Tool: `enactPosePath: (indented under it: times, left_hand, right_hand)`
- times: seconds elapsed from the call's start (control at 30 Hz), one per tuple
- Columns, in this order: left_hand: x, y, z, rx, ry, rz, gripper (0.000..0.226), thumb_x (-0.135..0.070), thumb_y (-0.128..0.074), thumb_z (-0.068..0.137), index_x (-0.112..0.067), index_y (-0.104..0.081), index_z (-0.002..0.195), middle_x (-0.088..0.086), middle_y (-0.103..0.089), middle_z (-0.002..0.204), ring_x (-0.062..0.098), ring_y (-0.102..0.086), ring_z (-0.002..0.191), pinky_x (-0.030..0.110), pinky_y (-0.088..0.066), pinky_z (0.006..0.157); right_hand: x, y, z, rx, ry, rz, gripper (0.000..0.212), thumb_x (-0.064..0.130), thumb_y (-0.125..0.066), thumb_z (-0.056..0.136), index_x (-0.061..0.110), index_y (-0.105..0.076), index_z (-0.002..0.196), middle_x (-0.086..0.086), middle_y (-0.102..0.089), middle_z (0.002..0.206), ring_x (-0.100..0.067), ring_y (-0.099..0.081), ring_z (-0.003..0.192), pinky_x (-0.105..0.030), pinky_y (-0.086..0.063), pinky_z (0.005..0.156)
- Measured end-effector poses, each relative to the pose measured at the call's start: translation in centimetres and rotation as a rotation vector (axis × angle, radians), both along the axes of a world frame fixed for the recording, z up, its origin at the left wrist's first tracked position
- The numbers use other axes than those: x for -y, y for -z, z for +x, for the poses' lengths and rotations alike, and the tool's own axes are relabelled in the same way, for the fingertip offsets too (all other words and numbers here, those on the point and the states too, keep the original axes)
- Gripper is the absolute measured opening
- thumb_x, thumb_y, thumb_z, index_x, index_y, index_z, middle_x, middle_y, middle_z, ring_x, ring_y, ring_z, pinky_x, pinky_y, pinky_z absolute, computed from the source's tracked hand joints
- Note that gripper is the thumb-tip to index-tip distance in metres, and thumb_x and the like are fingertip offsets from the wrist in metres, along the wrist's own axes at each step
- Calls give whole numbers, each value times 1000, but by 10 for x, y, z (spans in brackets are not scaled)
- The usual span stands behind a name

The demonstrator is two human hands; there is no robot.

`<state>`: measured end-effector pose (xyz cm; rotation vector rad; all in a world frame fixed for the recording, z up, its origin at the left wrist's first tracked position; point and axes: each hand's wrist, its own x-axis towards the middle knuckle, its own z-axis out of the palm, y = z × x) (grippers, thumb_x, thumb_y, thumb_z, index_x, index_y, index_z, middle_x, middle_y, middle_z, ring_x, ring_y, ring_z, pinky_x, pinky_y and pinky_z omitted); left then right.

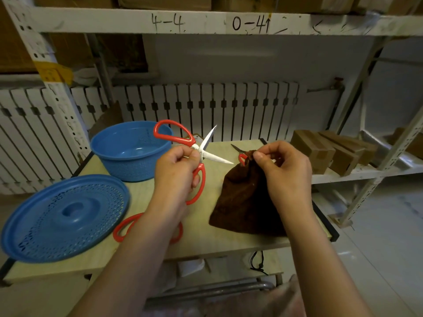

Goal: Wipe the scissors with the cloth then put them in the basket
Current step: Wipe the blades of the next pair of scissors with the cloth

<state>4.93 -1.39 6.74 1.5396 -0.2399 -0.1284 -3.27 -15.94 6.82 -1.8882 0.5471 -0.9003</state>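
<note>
My left hand (pixel 177 173) has its grip round the red-handled scissors (pixel 201 154), blades spread, above the surface (pixel 206 239). My right hand (pixel 282 170) pinches the brown cloth (pixel 242 202) just beside them; the blue basket (pixel 130 152) sits left.

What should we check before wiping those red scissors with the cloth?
1. Left hand grips the red scissors: ok.
2. Blades spread open, ready to wipe: ok.
3. Right hand pinches the brown cloth: ok.
4. Cloth touching the blades: not ok, still apart.
5. Blue basket uncovered, lid beside it: ok.
6. Blades dirty: cannot tell.
</note>
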Motion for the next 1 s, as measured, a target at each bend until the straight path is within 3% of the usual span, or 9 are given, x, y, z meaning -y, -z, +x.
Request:
enactPosePath:
  times: [0.13, 0.23, 0.4, 0.5, 0.67, 0.87, 1.0]
  left_hand:
    - [-8, -9, 6, 62, 30, 90, 17, -15, -55, 97, -10, -65, 84, 1, -48, 57, 12, -42, 47, 18, -32, 39]
    - [-8, -13, 6, 83, 51, 110, 16, -14, -56, 96, -6, -65, 85, 0, -49, 58, 11, -43, 45, 16, -32, 37]
    - [-6, -16, 3, 95, 72, 145, 14, -14, -56, 95, -7, -64, 86, 3, -51, 65, 10, -44, 44, 14, -33, 36]
    - [-5, -16, 1, 103, 83, 155, 12, -13, -57, 95, -6, -64, 87, 2, -54, 65, 9, -46, 44, 14, -33, 36]
    - [-6, -17, 0, 106, 106, 171, 13, -12, -57, 94, -5, -65, 87, 0, -55, 69, 8, -47, 44, 14, -34, 37]
    - [-3, -18, 0, 113, 116, 205, 13, -12, -58, 94, -6, -67, 86, 2, -54, 64, 8, -46, 42, 13, -34, 36]
    - [-2, -20, 0, 117, 136, 231, 12, -11, -59, 93, -5, -68, 87, 2, -54, 61, 9, -46, 41, 13, -34, 36]
  right_hand:
    - [2, -7, 4, -22, -135, 57, 14, 16, -68, 87, 24, -67, 99, 4, -66, 84, -8, -64, 84, -26, -53, 83]
    - [-3, -10, 7, -65, -234, 29, 12, 18, -65, 89, 26, -71, 94, 9, -68, 91, -5, -64, 90, -20, -53, 77]
    - [-12, -10, 5, -76, -387, 94, 15, 9, -63, 90, 20, -72, 86, 8, -71, 78, 4, -67, 71, -8, -49, 60]
    - [-14, -9, 1, -79, -450, 146, 14, 6, -61, 90, 16, -72, 87, 5, -72, 78, 1, -68, 70, -8, -49, 58]
    - [-6, -1, 4, -59, -227, 101, 13, 14, -62, 92, 23, -70, 88, 6, -68, 91, -10, -63, 85, -21, -52, 71]
    - [-8, 1, 3, -79, -289, 81, 14, 13, -61, 92, 24, -68, 85, 6, -67, 87, 0, -56, 54, -11, -45, 53]
    - [-7, 2, 3, -35, -246, 112, 15, 12, -63, 91, 24, -69, 86, 6, -69, 87, -3, -64, 68, -14, -51, 60]
